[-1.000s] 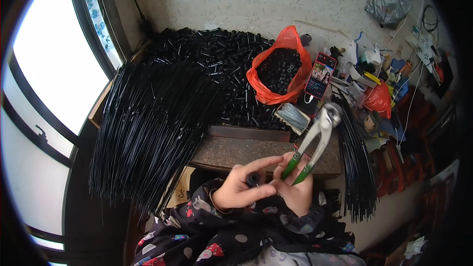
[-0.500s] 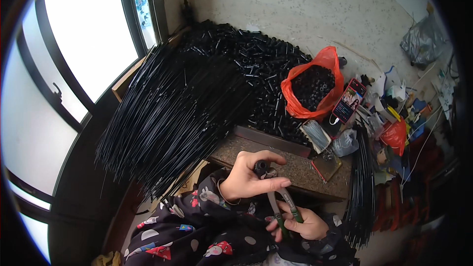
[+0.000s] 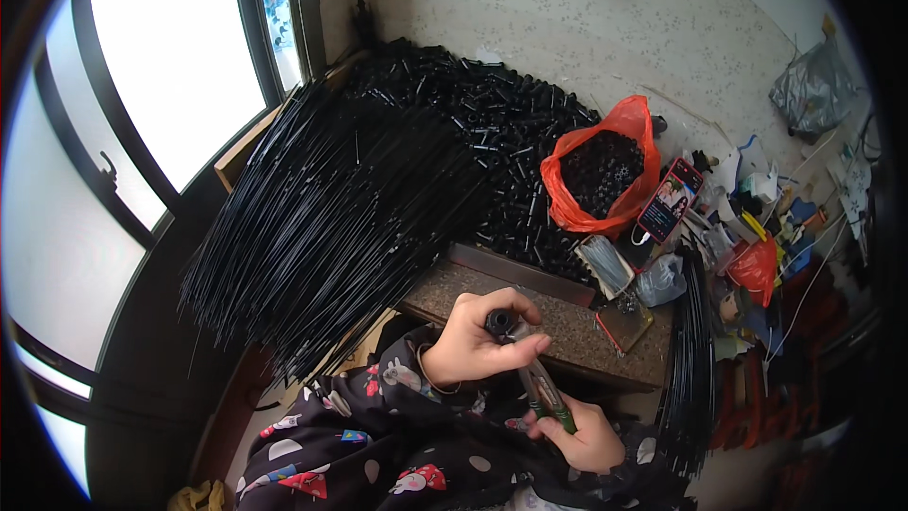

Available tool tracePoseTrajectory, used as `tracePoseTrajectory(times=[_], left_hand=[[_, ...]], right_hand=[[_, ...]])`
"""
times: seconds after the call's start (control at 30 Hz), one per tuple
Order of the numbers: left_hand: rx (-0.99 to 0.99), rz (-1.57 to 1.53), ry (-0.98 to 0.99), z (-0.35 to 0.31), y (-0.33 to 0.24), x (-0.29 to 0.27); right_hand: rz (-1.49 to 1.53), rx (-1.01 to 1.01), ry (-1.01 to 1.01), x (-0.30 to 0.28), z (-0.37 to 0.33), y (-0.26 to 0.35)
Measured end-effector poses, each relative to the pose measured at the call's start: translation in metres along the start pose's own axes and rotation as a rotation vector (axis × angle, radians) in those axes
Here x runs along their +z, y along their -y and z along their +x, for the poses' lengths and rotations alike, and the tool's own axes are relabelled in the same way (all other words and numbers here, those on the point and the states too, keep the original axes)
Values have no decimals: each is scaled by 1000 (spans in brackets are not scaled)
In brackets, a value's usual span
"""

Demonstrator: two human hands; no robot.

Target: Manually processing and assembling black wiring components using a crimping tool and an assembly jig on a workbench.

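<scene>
My left hand (image 3: pixel 480 339) is closed around a short black tube (image 3: pixel 499 322), whose hollow end faces up between thumb and fingers. Below it, my right hand (image 3: pixel 584 435) grips the green handles of a pair of pliers (image 3: pixel 546 390). The pliers point up toward the tube, and their handles are close together. Their jaws reach the left thumb and fingers; exactly what they bite on is hidden. Both hands are in front of the near edge of a brown speckled tabletop (image 3: pixel 454 291).
A large bundle of thin black rods (image 3: pixel 322 218) lies at the left. Behind it is a heap of black tubular parts (image 3: pixel 501 114). A red plastic bag (image 3: pixel 558 199) of small dark parts, a phone (image 3: pixel 672 199), a tray of thin pieces (image 3: pixel 605 263) and clutter stand right.
My right hand has squeezed the pliers, so their handles have come closer together. My left hand stays around the tube, with its thumb shifted slightly.
</scene>
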State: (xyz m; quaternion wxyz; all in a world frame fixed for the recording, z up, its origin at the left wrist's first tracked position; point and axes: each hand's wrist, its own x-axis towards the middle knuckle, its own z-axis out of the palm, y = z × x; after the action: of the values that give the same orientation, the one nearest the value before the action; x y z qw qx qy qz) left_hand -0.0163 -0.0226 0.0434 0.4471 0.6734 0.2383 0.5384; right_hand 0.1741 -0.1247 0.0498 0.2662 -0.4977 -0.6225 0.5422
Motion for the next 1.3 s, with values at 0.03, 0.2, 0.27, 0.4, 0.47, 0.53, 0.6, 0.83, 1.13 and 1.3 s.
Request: tracePoseTrajectory(times=[0.03, 0.2, 0.27, 0.4, 0.47, 0.53, 0.6, 0.83, 1.13, 1.3], left_hand=[[14, -20, -64, 0, -4, 2], [47, -82, -152, -4, -8, -1], [53, -93, -199, -8, -3, 4], [-8, -62, -277, -14, -3, 10], [-34, -44, -208, -13, 0, 4], [21, -13, -135, -13, -7, -4], [-87, -275, -160, -6, -5, 5], [23, -263, -69, -21, 12, 3], [40, -345, -170, -3, -13, -2], [247, -875, -59, 25, -34, -36]], right_hand=[[46, -150, -58, 8, 4, -9], [-283, -258, -235, 19, 13, -6], [-299, -214, -238, 25, 13, -1], [-225, -88, -221, 30, 12, -5], [-289, -203, -239, 22, 17, -3], [-309, -223, -198, 5, 25, -5], [-374, -357, -294, -24, 33, -21], [-922, 2, -553, -46, 71, -134], [-1069, 1, -621, -55, 71, -164], [-533, -489, -249, -34, 45, -114]])
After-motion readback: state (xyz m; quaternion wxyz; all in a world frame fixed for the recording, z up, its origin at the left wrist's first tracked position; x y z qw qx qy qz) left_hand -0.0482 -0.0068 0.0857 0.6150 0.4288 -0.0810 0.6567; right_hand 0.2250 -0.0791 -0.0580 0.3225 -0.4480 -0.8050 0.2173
